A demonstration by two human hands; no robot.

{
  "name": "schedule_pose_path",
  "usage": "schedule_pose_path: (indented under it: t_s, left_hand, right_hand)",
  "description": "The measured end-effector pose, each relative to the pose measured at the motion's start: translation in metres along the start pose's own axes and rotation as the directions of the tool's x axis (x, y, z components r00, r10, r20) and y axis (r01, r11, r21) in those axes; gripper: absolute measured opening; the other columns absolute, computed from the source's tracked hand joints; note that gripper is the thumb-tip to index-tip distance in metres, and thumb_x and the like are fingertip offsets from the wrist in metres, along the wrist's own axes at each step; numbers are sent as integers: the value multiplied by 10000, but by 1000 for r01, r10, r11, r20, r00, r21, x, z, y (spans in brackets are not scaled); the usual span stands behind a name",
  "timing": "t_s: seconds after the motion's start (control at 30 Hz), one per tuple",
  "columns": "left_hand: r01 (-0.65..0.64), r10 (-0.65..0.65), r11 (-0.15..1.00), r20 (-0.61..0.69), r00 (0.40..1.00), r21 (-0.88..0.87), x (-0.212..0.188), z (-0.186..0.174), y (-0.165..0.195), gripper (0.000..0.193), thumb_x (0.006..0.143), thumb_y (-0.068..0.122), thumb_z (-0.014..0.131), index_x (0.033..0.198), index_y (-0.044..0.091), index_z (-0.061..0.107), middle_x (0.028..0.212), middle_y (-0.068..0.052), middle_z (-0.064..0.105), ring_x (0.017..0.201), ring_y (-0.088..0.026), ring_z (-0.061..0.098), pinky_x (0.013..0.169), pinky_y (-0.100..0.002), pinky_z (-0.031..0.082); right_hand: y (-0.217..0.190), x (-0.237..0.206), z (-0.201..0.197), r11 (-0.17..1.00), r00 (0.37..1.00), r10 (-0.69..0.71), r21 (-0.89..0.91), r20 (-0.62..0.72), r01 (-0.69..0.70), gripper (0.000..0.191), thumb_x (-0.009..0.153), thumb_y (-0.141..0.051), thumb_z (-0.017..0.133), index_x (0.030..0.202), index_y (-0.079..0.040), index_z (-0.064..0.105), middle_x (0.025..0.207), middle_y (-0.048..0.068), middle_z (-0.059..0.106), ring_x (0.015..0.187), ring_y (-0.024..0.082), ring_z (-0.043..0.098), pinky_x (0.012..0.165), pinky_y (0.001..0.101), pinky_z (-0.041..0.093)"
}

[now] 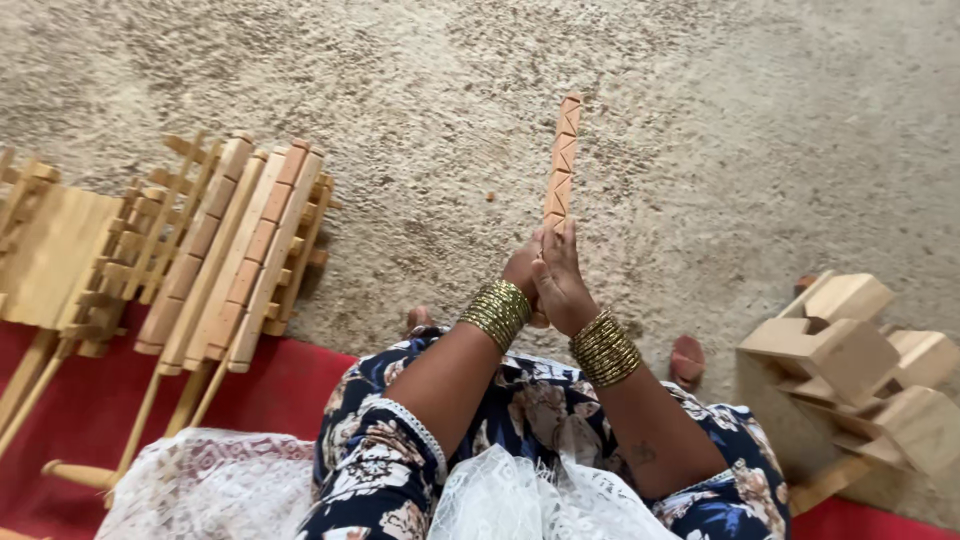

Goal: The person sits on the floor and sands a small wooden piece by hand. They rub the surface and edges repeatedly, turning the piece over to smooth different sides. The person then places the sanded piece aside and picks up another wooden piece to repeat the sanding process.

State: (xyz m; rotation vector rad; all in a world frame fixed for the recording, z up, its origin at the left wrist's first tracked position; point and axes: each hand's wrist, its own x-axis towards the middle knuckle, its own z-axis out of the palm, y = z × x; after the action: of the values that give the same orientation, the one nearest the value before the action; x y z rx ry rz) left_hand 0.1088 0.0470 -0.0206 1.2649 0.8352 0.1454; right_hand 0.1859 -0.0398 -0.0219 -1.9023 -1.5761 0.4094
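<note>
My left hand (pixel 522 268) and right hand (pixel 560 285) press together in one grip around the lower end of a carved wooden stick (pixel 562 160), which rises straight out beyond my fingertips over the sandy floor (pixel 700 120). Well off to the left of the grip lie slatted wooden frames (pixel 230 250); to its right sit pale wooden blocks (pixel 850 350).
</note>
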Motion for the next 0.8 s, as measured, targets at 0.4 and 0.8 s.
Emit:
schedule_pose_path:
  t_s: [0.4,0.8]
  left_hand:
    - [-328,326,609,149,934,722,11,78,-60,332,1140,240,399,1114,20,647,924,-146,699,766,-222,688,644,-304,589]
    - [-115,155,771,-9,988,626,31,8,-44,401,999,272,486,1205,-49,607,1197,-225,630,984,-318,714,867,-377,608]
  right_hand:
    - [54,20,-52,816,865,451,495,-220,-299,819,1141,-573,233,1619,90,183,1613,437,132,1491,515,179,1162,575,289]
    - [26,9,0,973,992,125,196,-17,-119,942,1009,-671,85,1600,64,98,1686,289,22,1572,414,3,1275,482,84]
